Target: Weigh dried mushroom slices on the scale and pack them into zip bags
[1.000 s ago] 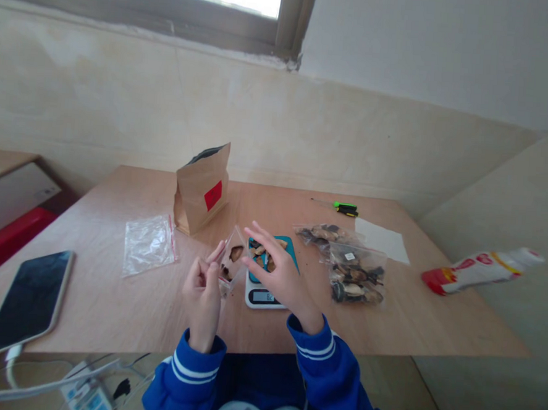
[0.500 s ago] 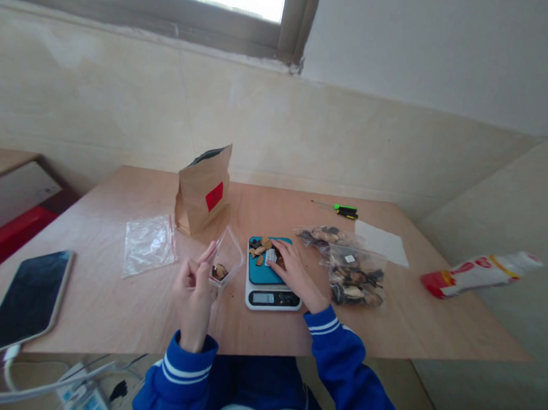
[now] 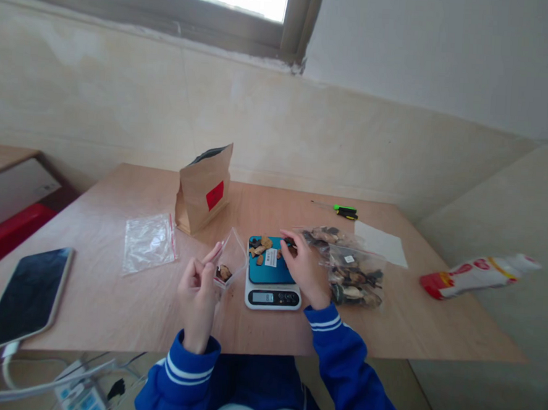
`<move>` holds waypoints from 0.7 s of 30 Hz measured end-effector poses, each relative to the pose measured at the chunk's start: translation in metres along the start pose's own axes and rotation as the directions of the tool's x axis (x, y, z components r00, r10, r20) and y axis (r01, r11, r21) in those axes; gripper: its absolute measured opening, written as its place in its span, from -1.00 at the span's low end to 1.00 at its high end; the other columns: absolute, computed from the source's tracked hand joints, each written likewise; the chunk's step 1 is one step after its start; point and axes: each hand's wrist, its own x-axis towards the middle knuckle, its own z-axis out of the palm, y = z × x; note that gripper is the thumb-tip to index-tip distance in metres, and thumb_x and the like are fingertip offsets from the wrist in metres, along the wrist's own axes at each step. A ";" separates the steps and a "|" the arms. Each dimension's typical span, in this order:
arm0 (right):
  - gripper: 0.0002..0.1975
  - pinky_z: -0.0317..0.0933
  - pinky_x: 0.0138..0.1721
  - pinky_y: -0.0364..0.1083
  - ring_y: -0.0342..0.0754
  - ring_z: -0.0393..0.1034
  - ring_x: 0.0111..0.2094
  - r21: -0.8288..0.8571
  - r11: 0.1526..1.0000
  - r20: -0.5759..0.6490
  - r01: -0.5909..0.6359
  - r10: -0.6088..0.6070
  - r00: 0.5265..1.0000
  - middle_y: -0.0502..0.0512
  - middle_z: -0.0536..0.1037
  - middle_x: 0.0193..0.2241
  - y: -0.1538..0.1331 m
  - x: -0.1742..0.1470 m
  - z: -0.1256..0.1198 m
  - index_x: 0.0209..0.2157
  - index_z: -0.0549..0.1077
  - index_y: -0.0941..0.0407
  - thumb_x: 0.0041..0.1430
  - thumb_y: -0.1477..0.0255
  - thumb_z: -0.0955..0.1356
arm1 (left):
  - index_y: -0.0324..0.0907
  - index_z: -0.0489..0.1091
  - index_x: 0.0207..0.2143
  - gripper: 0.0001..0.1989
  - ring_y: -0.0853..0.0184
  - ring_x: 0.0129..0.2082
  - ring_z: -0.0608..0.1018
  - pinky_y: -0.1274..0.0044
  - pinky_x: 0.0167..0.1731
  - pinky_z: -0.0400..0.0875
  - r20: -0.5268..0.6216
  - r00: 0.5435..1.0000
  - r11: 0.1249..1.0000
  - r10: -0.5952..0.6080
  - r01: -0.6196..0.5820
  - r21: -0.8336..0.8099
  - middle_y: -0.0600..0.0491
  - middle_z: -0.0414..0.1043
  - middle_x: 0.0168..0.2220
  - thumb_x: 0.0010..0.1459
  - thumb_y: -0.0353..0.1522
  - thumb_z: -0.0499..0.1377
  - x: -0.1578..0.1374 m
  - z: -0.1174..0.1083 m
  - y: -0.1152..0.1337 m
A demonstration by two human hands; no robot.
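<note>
My left hand (image 3: 198, 293) is closed on a small clear zip bag (image 3: 236, 252), its mouth spread toward the scale. Dark and tan dried slices (image 3: 224, 272) lie inside this bag. A white kitchen scale with a blue top (image 3: 269, 275) stands to its right. On the scale are tan dried pieces (image 3: 262, 246), which look like dried mushroom, and a white printed label (image 3: 271, 257). My right hand (image 3: 305, 262) hovers over the scale's right edge, thumb and fingers apart, partly covering some darker pieces.
Two filled clear bags (image 3: 357, 278) lie right of the scale, near white paper (image 3: 383, 242) and screwdrivers (image 3: 345, 212). A brown paper bag (image 3: 200, 194) stands behind. Flat empty bags (image 3: 148, 244) and a tablet (image 3: 27, 298) lie left; a red-white bottle (image 3: 478, 274) is far right.
My right hand has shifted right across the scale, baring the label and more of the blue top. My left hand with the zip bag has moved slightly right, closer to the scale.
</note>
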 end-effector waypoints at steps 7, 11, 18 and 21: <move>-0.67 0.32 0.00 -0.08 -0.08 0.43 -0.03 0.397 0.917 0.045 0.029 -0.051 0.998 0.12 0.53 -0.04 -0.067 0.012 0.007 0.02 0.39 0.07 0.27 0.26 0.28 | -0.12 0.09 -0.53 -0.69 0.16 0.11 0.46 0.21 0.11 0.35 0.036 0.999 0.999 -0.015 0.017 -0.052 -0.15 0.45 0.07 0.23 -0.26 0.11 -0.007 0.012 -0.002; -0.57 0.18 0.16 -0.02 -0.03 0.29 0.15 0.405 0.911 0.211 0.077 -0.175 0.962 0.09 0.42 0.13 -0.082 0.008 0.015 0.12 0.33 0.02 0.26 0.19 0.29 | -0.14 0.16 -0.49 -0.73 0.18 0.10 0.48 0.21 0.14 0.32 0.030 0.999 0.991 -0.040 0.043 -0.129 -0.13 0.46 0.07 0.21 -0.26 0.14 -0.009 0.015 -0.001; -0.66 0.20 0.12 0.06 0.01 0.32 0.07 0.105 0.991 0.102 0.077 -0.088 0.991 0.14 0.47 -0.02 -0.008 0.010 -0.011 0.00 0.46 0.02 0.33 0.22 0.21 | -0.13 0.12 -0.54 -0.68 0.17 0.07 0.50 0.20 0.15 0.31 0.004 0.999 0.987 -0.044 0.044 -0.154 -0.12 0.49 0.04 0.18 -0.27 0.17 -0.007 0.010 0.001; -0.70 0.07 0.19 0.21 0.12 0.20 0.15 -0.170 0.979 0.300 0.114 -0.059 0.952 0.19 0.41 0.03 0.034 0.008 -0.028 -0.04 0.51 -0.03 0.25 0.22 0.30 | -0.14 0.11 -0.55 -0.67 0.16 0.05 0.52 0.21 0.14 0.32 0.000 0.999 0.983 -0.042 0.042 -0.177 -0.12 0.50 0.02 0.18 -0.29 0.18 -0.004 0.008 0.003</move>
